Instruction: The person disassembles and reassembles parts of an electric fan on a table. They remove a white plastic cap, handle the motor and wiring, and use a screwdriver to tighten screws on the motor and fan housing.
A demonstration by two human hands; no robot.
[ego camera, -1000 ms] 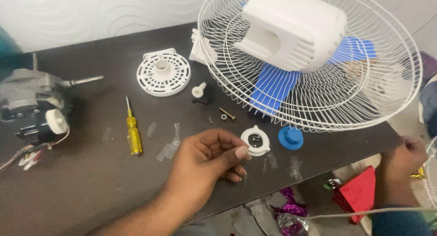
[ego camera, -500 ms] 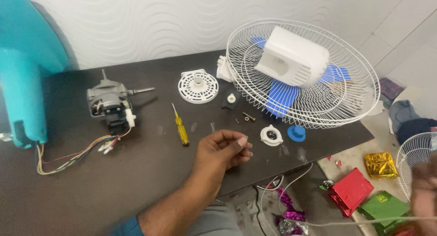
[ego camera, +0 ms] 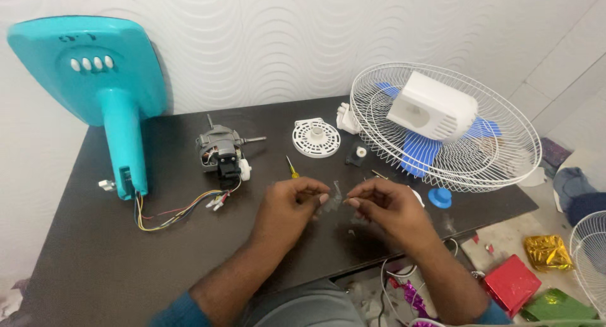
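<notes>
1. The left hand (ego camera: 291, 204) and the right hand (ego camera: 385, 207) meet over the dark table (ego camera: 95, 264), fingertips pinched almost closed and facing each other. What they pinch is too small to tell.
2. Just behind the grip lie a yellow screwdriver (ego camera: 292, 168) and some small screws (ego camera: 377, 173). A blue cap (ego camera: 440, 197) sits to its right.
3. Farther back the grey motor (ego camera: 221, 154) with loose wires, a white round cover (ego camera: 315, 137) and the fan guard (ego camera: 445, 126) with its blue blades lie apart.
4. The teal stand (ego camera: 101, 81) is farthest left. I judge the fan is fully taken apart and nothing is joined yet.

Soft, even indoor light; sharp centre, edges bowed by wide-angle lens.
</notes>
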